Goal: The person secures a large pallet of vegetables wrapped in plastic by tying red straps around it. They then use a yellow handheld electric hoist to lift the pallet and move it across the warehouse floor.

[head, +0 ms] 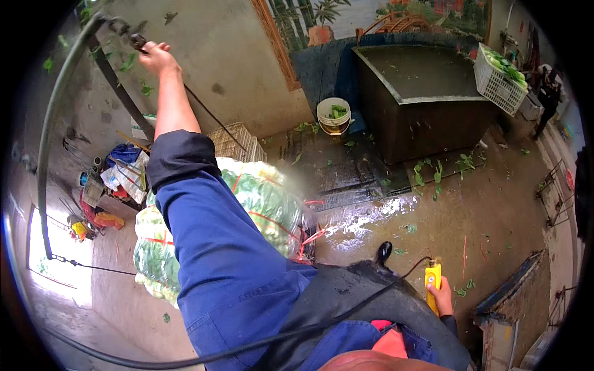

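My left hand (160,60) is raised at the upper left, its fingers closed on a dark metal hook fitting (138,41). A chain joins that fitting to a curved metal bar (45,139). From the bar's lower end a thin cable (104,269) runs to bundles of leafy green vegetables (274,218). These are wrapped in clear film, tied with red twine and partly hidden behind my arm. At the lower right, my right hand (443,294) grips a yellow push-button pendant control (432,283), thumb beside its button. A black cord (362,303) leads from it across my apron.
A large water-filled tank (422,125) stands ahead, with a white crate of greens (501,79) on its corner. Near it is a white bucket (334,116). Loose leaves lie on the wet floor (464,218). A person (550,92) stands far right.
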Demonstrator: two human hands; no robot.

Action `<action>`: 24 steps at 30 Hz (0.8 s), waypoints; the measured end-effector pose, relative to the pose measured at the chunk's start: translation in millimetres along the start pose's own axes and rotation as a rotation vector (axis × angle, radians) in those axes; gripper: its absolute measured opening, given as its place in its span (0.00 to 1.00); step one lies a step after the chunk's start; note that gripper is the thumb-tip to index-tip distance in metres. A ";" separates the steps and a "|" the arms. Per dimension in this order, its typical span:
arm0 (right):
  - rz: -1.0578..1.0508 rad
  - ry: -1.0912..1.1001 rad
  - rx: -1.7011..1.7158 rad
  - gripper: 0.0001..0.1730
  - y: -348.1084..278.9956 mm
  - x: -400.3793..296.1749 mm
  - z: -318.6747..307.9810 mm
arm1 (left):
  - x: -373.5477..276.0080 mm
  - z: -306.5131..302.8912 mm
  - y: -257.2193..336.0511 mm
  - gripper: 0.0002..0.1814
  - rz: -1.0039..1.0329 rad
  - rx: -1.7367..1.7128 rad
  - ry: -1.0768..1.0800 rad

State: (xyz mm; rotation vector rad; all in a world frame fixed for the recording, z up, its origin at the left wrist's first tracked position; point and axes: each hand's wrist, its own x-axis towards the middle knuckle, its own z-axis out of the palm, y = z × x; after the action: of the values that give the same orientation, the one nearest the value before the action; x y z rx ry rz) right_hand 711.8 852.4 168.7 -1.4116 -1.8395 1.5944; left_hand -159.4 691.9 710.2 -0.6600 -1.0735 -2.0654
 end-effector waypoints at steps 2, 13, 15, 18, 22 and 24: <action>-0.036 -0.103 0.006 0.28 -17.2 63.5 -6.8 | -15.1 19.1 -13.9 0.10 0.013 0.045 0.075; -0.215 -0.516 -0.226 0.31 -185.9 342.0 21.7 | -99.0 -14.9 -8.1 0.15 -0.379 -0.007 -0.294; -0.223 -0.618 -0.277 0.32 -213.3 370.7 33.1 | -115.3 -5.9 4.0 0.12 -0.412 0.057 -0.334; -0.193 -0.738 -0.328 0.32 -237.5 405.4 57.1 | -139.5 9.0 13.8 0.12 -0.418 0.107 -0.250; -0.167 -0.852 -0.345 0.32 -253.6 439.8 91.1 | -138.4 -19.6 9.0 0.11 -0.594 -0.111 -0.309; -0.134 -0.926 -0.367 0.31 -269.4 453.3 107.0 | -140.6 -34.8 7.8 0.11 -0.546 -0.019 -0.207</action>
State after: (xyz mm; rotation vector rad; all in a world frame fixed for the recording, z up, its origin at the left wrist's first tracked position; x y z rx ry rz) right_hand 300.0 1195.4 216.6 -0.6221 -2.7653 2.1092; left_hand -70.2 709.0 597.2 -0.6512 -1.4802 -2.5079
